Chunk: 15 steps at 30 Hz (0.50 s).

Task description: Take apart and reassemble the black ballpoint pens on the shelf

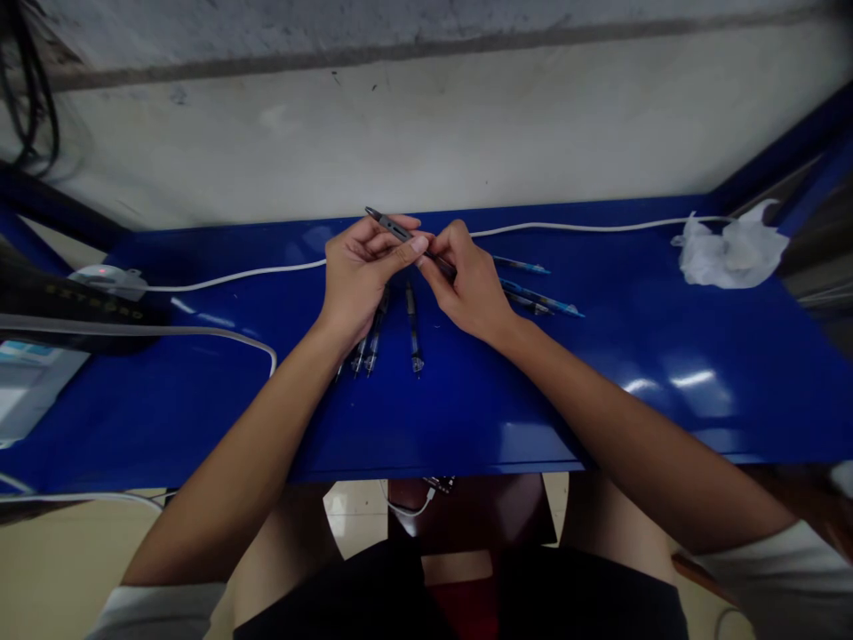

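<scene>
Over the blue metal table (600,391), my left hand (363,271) and my right hand (466,284) meet near the far edge. Both grip a dark grey pen (398,231), which slants from upper left to lower right, its middle hidden by my fingers. Below my hands, several clear-barrelled pens (414,329) lie side by side, pointing toward me. To the right of my right hand lie several blue-trimmed pens (539,298), close to its little-finger side.
A white cable (586,228) runs along the table's far edge. Crumpled white plastic (733,253) lies at the far right. A black device (67,307) sits at the left beside a white plug with a red light (107,280). A concrete wall (400,116) rises behind.
</scene>
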Tool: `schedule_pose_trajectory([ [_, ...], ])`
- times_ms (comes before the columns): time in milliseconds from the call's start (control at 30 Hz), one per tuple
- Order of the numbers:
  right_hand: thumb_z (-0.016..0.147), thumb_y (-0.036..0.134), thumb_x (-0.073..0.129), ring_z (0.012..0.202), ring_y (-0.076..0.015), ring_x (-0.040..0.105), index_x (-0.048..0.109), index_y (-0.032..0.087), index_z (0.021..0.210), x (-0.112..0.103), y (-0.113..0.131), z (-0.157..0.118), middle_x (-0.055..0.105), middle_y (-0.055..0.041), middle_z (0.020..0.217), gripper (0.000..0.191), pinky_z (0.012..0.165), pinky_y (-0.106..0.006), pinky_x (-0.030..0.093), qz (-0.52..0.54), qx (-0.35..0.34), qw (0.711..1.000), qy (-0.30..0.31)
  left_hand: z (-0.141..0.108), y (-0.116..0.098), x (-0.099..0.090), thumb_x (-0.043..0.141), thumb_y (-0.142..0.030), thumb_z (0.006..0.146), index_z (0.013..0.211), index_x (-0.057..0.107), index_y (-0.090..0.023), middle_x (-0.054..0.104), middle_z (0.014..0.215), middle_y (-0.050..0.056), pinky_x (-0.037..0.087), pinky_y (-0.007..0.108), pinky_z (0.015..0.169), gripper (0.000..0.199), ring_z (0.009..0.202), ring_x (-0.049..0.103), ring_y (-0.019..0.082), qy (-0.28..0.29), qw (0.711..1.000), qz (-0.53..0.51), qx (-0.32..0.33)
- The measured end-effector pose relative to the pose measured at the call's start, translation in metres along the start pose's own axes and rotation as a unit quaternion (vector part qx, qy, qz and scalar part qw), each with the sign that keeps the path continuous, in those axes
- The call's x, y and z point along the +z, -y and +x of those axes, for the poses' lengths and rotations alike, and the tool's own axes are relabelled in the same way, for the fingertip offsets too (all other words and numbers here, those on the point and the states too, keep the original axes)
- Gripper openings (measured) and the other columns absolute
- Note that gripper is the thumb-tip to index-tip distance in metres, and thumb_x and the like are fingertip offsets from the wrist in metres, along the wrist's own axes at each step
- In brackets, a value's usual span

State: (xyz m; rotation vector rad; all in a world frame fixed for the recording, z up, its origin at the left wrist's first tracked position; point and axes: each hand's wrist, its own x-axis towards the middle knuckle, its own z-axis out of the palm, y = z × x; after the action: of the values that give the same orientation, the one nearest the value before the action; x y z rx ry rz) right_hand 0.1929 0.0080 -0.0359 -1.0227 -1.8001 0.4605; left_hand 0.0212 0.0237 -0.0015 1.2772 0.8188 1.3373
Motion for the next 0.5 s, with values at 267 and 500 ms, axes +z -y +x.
schedule_pose_trajectory([
  [267, 0.115, 0.053, 0.052, 0.095, -0.0245, 0.065, 0.053, 0.028, 0.118, 0.0009, 0.0015, 0.0010, 0.066, -0.0046, 0.103, 0.025, 0.090, -0.045, 0.058, 0.006, -0.004, 1.000, -0.013, 0.0005, 0.0000, -0.0015, 0.101, -0.029, 0.078, 0.104, 0.082, -0.023, 0.087, 0.107, 0.005, 0.064, 0.037, 0.104, 0.034, 0.109, 0.083, 0.025, 0.000, 1.000, 0.001, 0.007],
  [500, 0.116, 0.055, 0.047, 0.094, -0.0249, 0.065, 0.056, 0.027, 0.113, -0.0008, 0.0014, 0.0019, 0.066, -0.0050, 0.099, 0.030, 0.090, -0.045, 0.057, 0.005, -0.013, 1.000, -0.005, 0.0008, 0.0021, -0.0033, 0.097, -0.029, 0.084, 0.106, 0.084, -0.025, 0.087, 0.108, 0.003, 0.064, 0.036, 0.104, 0.026, 0.106, 0.083, 0.023, 0.009, 0.999, 0.005, 0.030],
])
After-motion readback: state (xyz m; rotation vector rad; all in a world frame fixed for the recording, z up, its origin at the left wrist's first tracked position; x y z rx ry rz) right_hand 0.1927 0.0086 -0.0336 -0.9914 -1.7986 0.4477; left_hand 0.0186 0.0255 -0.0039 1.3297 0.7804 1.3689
